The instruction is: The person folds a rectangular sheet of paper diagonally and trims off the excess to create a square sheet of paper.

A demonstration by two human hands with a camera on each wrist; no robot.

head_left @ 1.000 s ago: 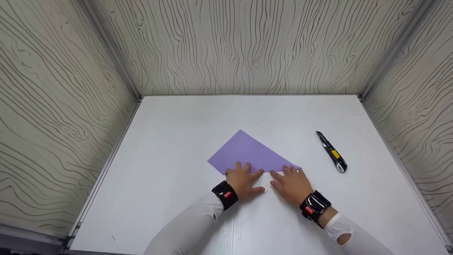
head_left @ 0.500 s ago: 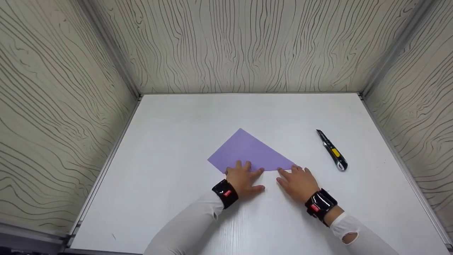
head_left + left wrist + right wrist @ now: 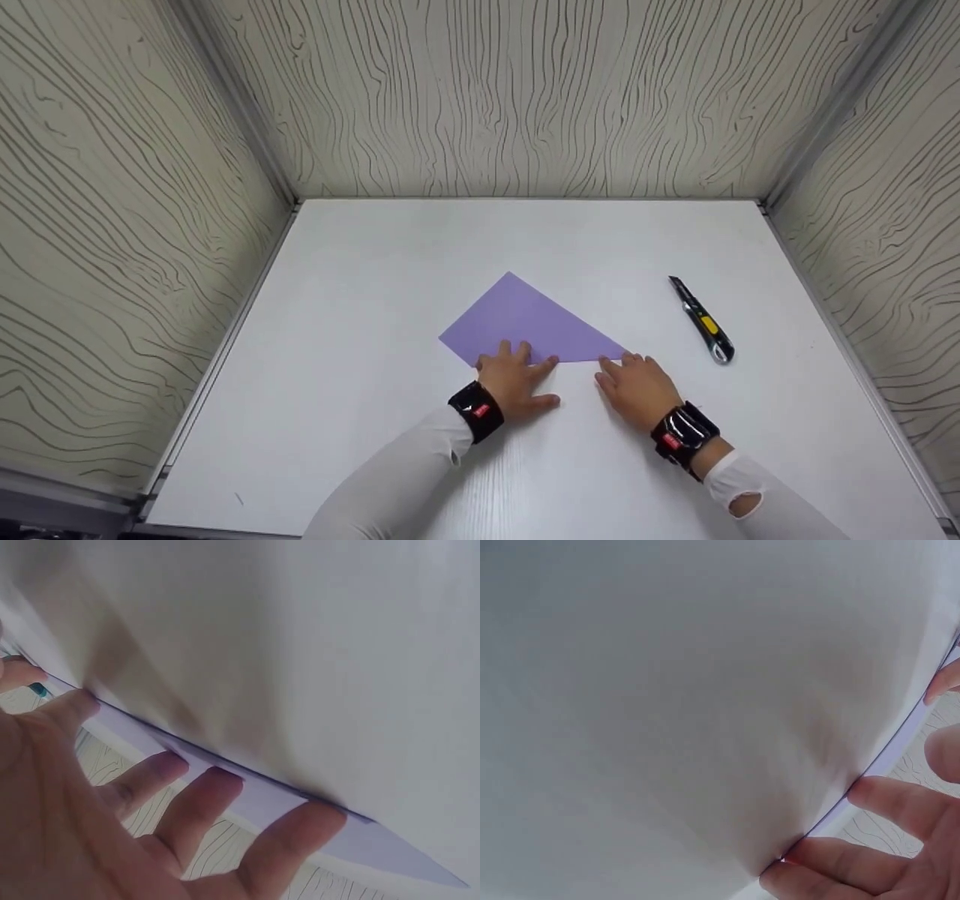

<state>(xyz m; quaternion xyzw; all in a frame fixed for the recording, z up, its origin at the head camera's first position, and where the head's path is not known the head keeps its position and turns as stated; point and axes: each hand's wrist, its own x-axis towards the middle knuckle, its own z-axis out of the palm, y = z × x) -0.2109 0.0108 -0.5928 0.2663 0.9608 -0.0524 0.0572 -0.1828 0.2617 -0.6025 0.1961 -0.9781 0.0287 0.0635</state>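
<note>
A sheet of purple paper [image 3: 517, 315], folded along its near edge, lies flat on the white table [image 3: 360, 300]. Spread fingers of my left hand [image 3: 514, 386] press on the near left part of the paper, the thumb resting out on the table. At the paper's right corner, my right hand [image 3: 641, 390] touches the folded edge with its fingertips, covering the tip. In the left wrist view several fingertips press along the paper [image 3: 270, 799] near its crease. The right wrist view has fingertips [image 3: 862, 787] on the same narrow purple edge.
A black utility knife [image 3: 703, 321] with a yellow slider lies to the right of the paper, its tip pointing away. Wood-patterned panels [image 3: 495, 97] enclose the table at the back and both sides.
My right hand has slid rightward along the folded edge to the paper's right corner. The left hand and the paper have stayed in place.
</note>
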